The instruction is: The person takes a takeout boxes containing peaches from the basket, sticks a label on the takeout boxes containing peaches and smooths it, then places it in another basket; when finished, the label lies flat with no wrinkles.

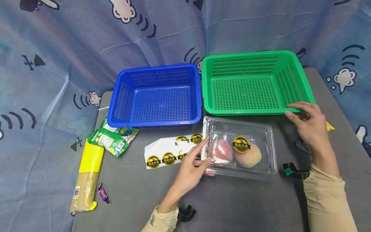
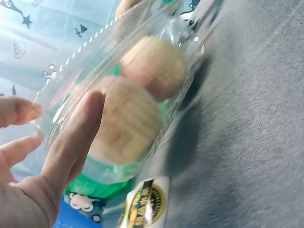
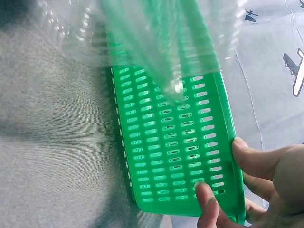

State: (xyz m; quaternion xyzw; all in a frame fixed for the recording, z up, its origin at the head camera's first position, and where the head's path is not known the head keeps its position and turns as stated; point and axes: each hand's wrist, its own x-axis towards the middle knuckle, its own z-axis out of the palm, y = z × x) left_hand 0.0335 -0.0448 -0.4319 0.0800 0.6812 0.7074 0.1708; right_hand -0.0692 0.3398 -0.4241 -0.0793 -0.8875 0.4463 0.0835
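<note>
My left hand (image 1: pixel 189 170) grips the left end of a clear plastic clamshell box (image 1: pixel 266 154), thumb on the lid. Inside are two peaches (image 1: pixel 221 152), and a round black-and-gold sticker (image 1: pixel 241 144) is on the lid. In the left wrist view the box (image 2: pixel 71 99) appears steeply tilted, with the peaches (image 2: pixel 128 123) seen through the plastic. My right hand (image 1: pixel 313 125) pinches the near rim of the green basket (image 1: pixel 246 112) by its right corner. The right wrist view has fingers both at the rim and against the slotted wall (image 3: pixel 161 156).
A blue basket (image 1: pixel 156 123) stands left of the green one. A white sticker sheet (image 1: pixel 162 148) lies in front of it. Farther left are a green snack packet (image 1: pixel 111 141), a yellow-topped noodle pack (image 1: pixel 87 180) and a purple-wrapped candy (image 1: pixel 103 194). A yellow packet (image 1: pixel 329 126) shows behind my right hand.
</note>
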